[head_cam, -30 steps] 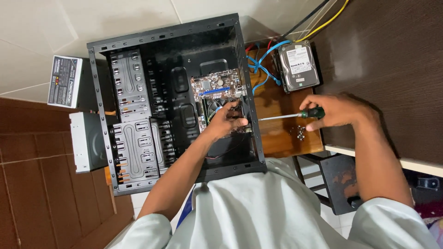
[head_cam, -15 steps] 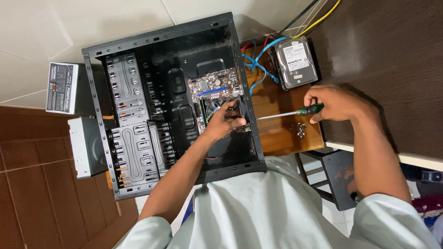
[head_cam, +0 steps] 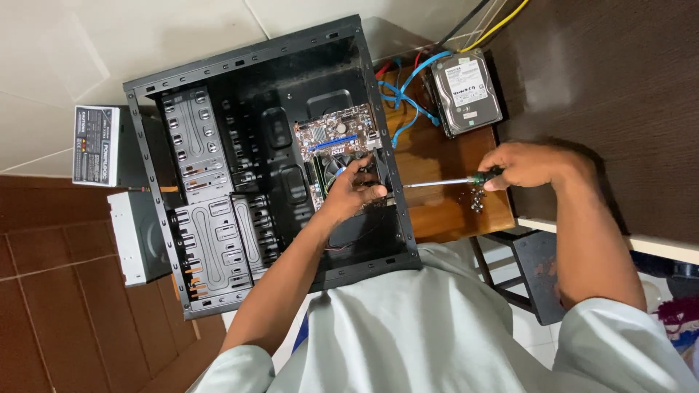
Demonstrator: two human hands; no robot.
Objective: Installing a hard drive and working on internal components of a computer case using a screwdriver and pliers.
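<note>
Motherboard (head_cam: 336,142): small brown PCB w/ blue slot, lying flat inside open black PC case (head_cam: 240,94), near its right wall; lower part hidden under left hand (head_cam: 354,195). Screwdriver (head_cam: 448,181): slim metal shaft, green/black handle, roughly horizontal over wooden tabletop (head_cam: 444,207), tip at case edge, handle in right hand (head_cam: 526,165).

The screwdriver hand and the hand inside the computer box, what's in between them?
In the head view, the screwdriver shaft and the black case side wall lie between the right hand and the left hand, over bare wooden table.
</note>
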